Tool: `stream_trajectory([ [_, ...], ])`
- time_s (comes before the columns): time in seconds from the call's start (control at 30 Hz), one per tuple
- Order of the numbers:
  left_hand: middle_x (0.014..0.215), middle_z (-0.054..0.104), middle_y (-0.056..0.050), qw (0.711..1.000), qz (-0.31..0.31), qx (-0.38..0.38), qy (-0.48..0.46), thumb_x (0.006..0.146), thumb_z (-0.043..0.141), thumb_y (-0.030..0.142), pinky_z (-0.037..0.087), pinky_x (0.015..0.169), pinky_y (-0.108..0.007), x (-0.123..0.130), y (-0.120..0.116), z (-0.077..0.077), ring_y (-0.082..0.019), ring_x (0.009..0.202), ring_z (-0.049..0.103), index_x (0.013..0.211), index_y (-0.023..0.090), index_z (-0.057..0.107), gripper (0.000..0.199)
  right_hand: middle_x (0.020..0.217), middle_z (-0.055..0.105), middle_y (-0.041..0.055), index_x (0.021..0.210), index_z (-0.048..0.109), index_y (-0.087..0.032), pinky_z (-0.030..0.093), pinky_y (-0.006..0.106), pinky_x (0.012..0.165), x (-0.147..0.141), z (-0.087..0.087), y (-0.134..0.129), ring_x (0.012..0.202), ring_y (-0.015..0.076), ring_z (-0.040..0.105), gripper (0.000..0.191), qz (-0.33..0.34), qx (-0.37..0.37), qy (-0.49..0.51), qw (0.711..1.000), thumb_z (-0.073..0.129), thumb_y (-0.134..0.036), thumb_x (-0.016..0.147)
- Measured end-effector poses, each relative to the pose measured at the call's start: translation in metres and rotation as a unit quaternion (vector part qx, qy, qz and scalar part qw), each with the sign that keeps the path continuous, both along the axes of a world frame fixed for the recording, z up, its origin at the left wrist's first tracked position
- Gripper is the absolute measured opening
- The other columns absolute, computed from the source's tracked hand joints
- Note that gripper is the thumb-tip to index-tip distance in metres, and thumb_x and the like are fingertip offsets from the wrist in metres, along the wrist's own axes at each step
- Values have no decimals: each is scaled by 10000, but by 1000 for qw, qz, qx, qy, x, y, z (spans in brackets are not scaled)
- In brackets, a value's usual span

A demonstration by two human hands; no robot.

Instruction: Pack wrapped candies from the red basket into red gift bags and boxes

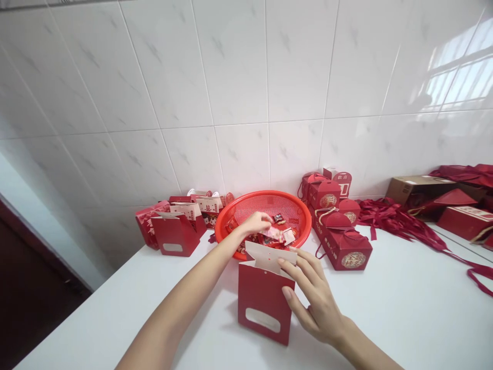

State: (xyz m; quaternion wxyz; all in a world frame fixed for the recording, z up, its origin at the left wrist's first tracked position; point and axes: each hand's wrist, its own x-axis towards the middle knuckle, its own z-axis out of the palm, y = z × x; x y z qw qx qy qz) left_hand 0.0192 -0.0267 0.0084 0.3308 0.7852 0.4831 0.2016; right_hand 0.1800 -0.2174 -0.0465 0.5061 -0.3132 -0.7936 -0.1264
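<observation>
Reaching into a red mesh basket [246, 208] with the left hand [257, 223], fingers bent inward just beside a pink packet [272, 233] among other small wrapped pieces [288, 236]. Cannot tell from this view whether pinching that packet or only touching it, with the fingertips partly hidden. Steadying a red paper bag [260, 293] with the right hand [310, 293], fingers fanned apart at the upper right corner, thumb against the front panel, other fingertips up by the pale flap [265, 259]; touching rather than clamping, to all appearance. Holding that bag upright on the white table [404, 308], close in front of the basket, with its top open and its cut-out window [263, 319] facing this way. Appears to be at the picking-out step, with the bag ready close by. Seems to call next for a sure pinch on one piece, a lift clear of basket rim and flap alike, and a calm right hand, at the risk of tipping so light a bag. Leaving well aside, to the left, a cluster of bags [175, 234], and to the right, lidded red boxes [344, 249], dark red ribbons [398, 221] and a brown box [402, 195].
</observation>
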Motion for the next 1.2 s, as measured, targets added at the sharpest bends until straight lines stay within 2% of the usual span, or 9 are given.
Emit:
stream_trajectory([
  [0.1,573,570,30,996,-42,-55,59,601,656,169,339,456,-239,-2,-5,-2,-133,467,500,748,165,638,148,1186,627,143,1355,517,-145,488,467,965,0,0,0,1233,297,484,442,1,0,3,1000,511,-119,914],
  [0.2,548,549,46,991,-55,-77,93,550,723,219,306,442,-247,-1,-6,-2,-136,451,478,713,183,608,203,1178,627,143,1350,523,-145,495,470,963,2,0,0,1222,296,493,434,0,-2,4,1000,509,-125,917],
  [0.37,493,500,40,986,-57,-98,120,551,725,252,296,460,-256,-2,-5,1,-126,458,443,574,178,579,165,1146,628,138,1358,520,-161,511,476,938,2,1,0,1192,298,514,441,1,-7,8,1000,515,-140,917],
  [0.63,487,529,39,985,-44,-125,113,517,742,250,315,467,-256,-4,-2,-4,-130,444,453,578,176,595,175,1211,646,123,1379,524,-170,484,469,987,6,0,1,1225,283,517,411,21,-26,16,999,449,-212,977],
  [0.77,488,535,36,991,-35,-107,68,501,726,167,338,500,-249,-2,2,-6,-138,508,489,530,160,600,129,1265,663,90,1322,590,-222,477,471,993,14,2,5,1233,267,558,372,28,-47,78,995,368,-223,1023],
  [0.87,575,618,16,996,-17,-89,16,511,739,138,388,551,-244,-1,2,-4,-168,606,573,620,146,676,126,1159,723,74,1177,688,-238,498,465,954,21,5,9,1151,263,626,320,25,-68,154,985,411,-213,1018],
  [0.97,700,695,-26,996,-4,-80,-43,549,771,156,443,597,-248,-2,-1,2,-201,706,637,744,126,733,201,1043,754,71,1022,752,-235,531,436,889,25,10,12,1022,259,675,262,30,-121,234,964,494,-278,998],
  [1.13,1046,733,-120,986,6,-64,-153,629,804,180,534,720,-272,-6,-10,18,-235,913,687,1082,110,725,466,866,746,68,836,779,-220,548,382,780,26,18,13,843,251,687,325,66,-248,341,904,564,-439,945],
  [1.2,1132,714,-134,976,7,-59,-208,653,817,199,551,741,-282,-9,-15,25,-229,928,692,1171,122,691,539,791,718,60,776,761,-209,537,356,740,26,19,14,791,239,668,343,80,-284,371,881,598,-480,910],
])
